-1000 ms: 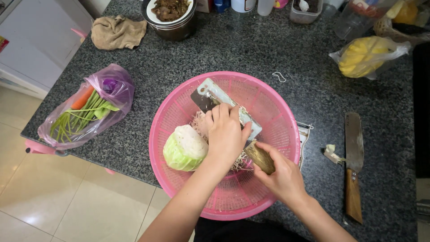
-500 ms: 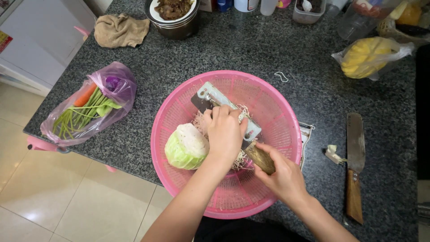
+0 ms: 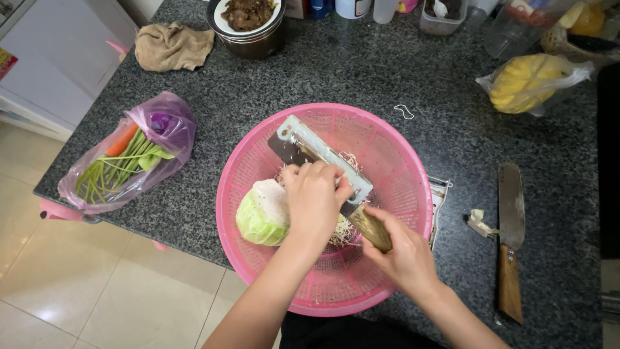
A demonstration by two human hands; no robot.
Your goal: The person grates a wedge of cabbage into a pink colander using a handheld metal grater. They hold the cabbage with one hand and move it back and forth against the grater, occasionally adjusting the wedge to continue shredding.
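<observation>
1. Left hand (image 3: 313, 197): grip closed over the top of a cabbage piece, which is pressed against the blade of the slicer (image 3: 320, 161); the piece itself is hidden beneath the fingers.
2. Right hand (image 3: 400, 249): grip closed around the wooden handle (image 3: 371, 227) of the slicer, at the basket's near right.
3. Slicer: a long pale board with a dark blade section, laid slantwise across the middle of the pink basket (image 3: 394, 148), its far end raised toward the basket's far left.
4. Half cabbage (image 3: 258, 213): pale green, cut face white, lying inside the basket at its near left, just beside the left hand.
5. Shreds (image 3: 342, 229): fine pale strands gathered in the basket under the slicer.
6. Basket: round, perforated, set on the dark speckled desk (image 3: 361, 71).
7. Cleaver (image 3: 510, 232): wooden-handled, on the desk, well right of the basket.
8. Vegetable bag (image 3: 129, 155): clear and purple, on the desk, well left of the basket.
9. Change since half a second earlier: the left hand has shifted slightly down the slicer toward the handle; the right hand's hold is unchanged.
</observation>
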